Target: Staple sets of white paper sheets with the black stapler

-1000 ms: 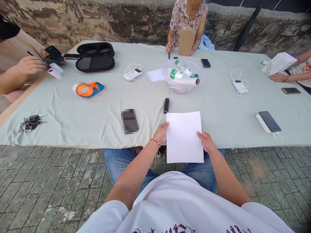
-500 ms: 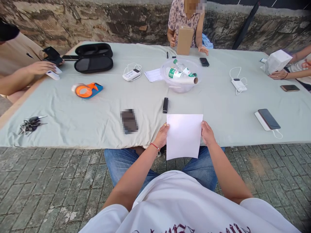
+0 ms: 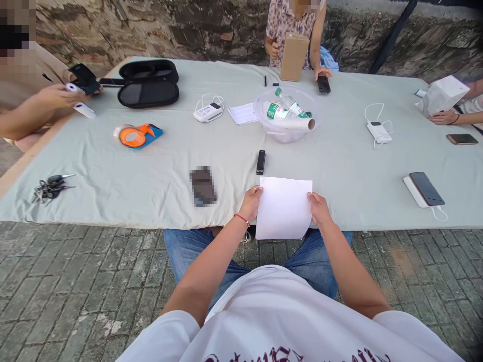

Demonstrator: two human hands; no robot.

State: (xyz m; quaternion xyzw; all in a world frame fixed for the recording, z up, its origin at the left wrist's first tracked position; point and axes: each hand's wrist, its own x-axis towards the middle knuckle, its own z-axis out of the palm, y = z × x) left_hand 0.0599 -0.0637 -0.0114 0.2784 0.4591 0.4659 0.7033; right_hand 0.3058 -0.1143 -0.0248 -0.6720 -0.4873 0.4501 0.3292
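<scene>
A white sheet of paper (image 3: 285,208) is stretched between my two hands, over the near edge of the table and partly above my lap. My left hand (image 3: 251,203) pinches its left edge, with a ring on a finger and a red bracelet at the wrist. On the opposite edge, my right hand (image 3: 320,207) grips the paper between thumb and fingers. Just beyond the sheet lies a small black device (image 3: 260,162). A dark, blurred-out rectangular object (image 3: 203,186) rests on the cloth left of my left hand.
On the cloth-covered table (image 3: 169,166) are keys (image 3: 53,187), an orange-and-blue tape dispenser (image 3: 138,136), a black case (image 3: 149,93) and a clear bowl (image 3: 287,133) of bottles. A phone on a white box (image 3: 426,188) lies right. Across, a person's hand touches a phone (image 3: 323,84).
The paper has tilted slightly and shifted a little in my hands. Across the table, the person's hand has come onto the phone. A person at left has lifted a small white item.
</scene>
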